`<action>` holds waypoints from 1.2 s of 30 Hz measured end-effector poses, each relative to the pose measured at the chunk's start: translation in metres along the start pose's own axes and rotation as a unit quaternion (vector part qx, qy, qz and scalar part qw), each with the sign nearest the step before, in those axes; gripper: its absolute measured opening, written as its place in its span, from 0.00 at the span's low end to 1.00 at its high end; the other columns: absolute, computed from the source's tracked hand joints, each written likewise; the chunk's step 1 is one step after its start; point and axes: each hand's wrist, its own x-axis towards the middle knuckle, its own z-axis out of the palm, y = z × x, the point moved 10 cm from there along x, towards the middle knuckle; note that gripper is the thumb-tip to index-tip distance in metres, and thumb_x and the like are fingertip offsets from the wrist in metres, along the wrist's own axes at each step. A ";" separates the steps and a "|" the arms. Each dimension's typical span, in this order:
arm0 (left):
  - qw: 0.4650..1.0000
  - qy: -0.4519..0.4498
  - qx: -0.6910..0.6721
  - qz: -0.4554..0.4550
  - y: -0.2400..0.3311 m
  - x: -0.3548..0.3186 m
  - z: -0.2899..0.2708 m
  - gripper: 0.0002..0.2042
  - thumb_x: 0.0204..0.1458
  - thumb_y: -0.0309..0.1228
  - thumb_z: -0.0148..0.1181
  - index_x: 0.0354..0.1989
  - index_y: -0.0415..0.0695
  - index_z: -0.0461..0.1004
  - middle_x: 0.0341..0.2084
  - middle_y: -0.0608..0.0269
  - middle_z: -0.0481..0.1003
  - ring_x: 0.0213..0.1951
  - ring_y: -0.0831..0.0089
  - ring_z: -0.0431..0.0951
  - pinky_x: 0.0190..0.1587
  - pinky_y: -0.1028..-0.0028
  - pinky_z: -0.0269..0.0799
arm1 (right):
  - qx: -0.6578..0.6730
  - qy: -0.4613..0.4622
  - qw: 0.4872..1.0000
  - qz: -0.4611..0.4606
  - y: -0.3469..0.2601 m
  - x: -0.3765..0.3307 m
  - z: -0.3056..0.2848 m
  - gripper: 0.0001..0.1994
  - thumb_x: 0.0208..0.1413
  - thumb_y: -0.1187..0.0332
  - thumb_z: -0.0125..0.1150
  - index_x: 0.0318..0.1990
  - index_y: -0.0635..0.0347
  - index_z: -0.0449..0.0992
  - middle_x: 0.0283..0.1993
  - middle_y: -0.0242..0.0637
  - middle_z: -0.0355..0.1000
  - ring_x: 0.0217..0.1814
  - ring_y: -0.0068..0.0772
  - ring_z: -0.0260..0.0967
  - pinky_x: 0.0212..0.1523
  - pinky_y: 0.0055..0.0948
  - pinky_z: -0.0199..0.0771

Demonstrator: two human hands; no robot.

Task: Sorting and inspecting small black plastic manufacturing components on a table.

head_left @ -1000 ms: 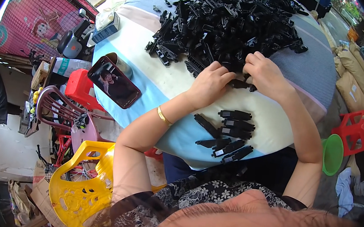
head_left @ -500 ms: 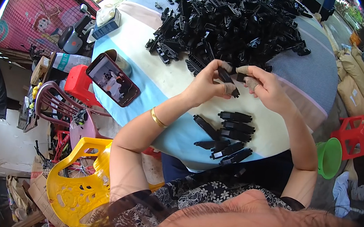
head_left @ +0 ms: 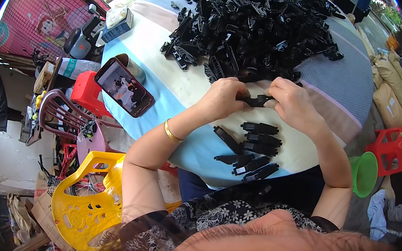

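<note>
Between my two hands is a small black plastic part (head_left: 258, 101), gripped at its ends. My left hand (head_left: 225, 97), with a gold bangle on the wrist, closes on its left end. My right hand (head_left: 292, 104) pinches the right end. The fingers cover much of the part, so its full shape is hidden. Just below, several black plastic pieces (head_left: 262, 139) lie in a loose cluster on the tablecloth. Beyond my hands spreads a large heap of similar black plastic parts (head_left: 251, 32).
A striped cloth covers the round table (head_left: 169, 102). On its left stand a propped phone (head_left: 125, 87), a can (head_left: 133, 68) and a tissue box (head_left: 119, 27). A yellow chair (head_left: 87, 207) is at lower left; a green bucket (head_left: 364, 175) and red stool (head_left: 390, 151) are right.
My hands have come together at the ends of one black part, which now lies level between them. Before, it was tilted in the left hand, with a smaller piece by the right.
</note>
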 end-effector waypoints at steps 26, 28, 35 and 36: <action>0.988 -0.136 -0.066 0.016 0.012 0.004 0.026 0.12 0.48 0.34 0.65 0.34 0.37 0.77 0.28 0.58 0.72 0.29 0.67 0.73 0.33 0.73 0.70 | -0.016 -0.083 0.992 0.097 0.057 -0.004 -0.012 0.06 0.36 0.80 0.56 0.27 0.66 0.74 0.29 0.43 0.70 0.33 0.44 0.70 0.33 0.34 0.70; 0.998 -0.016 -0.060 0.031 0.019 0.007 0.014 0.13 0.47 0.34 0.66 0.37 0.38 0.77 0.30 0.57 0.72 0.29 0.66 0.74 0.35 0.72 0.71 | 0.018 -0.063 0.996 0.067 0.040 -0.001 0.000 0.07 0.36 0.80 0.57 0.28 0.66 0.74 0.28 0.43 0.70 0.31 0.43 0.70 0.31 0.35 0.70; 0.999 -0.009 -0.017 0.037 0.018 0.004 0.017 0.16 0.40 0.29 0.70 0.37 0.37 0.74 0.31 0.57 0.73 0.31 0.66 0.74 0.38 0.71 0.72 | 0.118 0.031 0.988 0.098 0.037 0.007 -0.024 0.09 0.46 0.75 0.60 0.37 0.64 0.77 0.32 0.43 0.74 0.32 0.42 0.72 0.33 0.32 0.71; 0.999 -0.011 -0.033 0.031 0.018 0.004 0.018 0.16 0.38 0.28 0.70 0.35 0.37 0.73 0.30 0.58 0.72 0.31 0.66 0.74 0.37 0.71 0.72 | 0.109 0.065 0.987 0.099 0.045 0.006 -0.025 0.08 0.46 0.72 0.61 0.35 0.64 0.77 0.31 0.43 0.73 0.33 0.42 0.72 0.33 0.34 0.72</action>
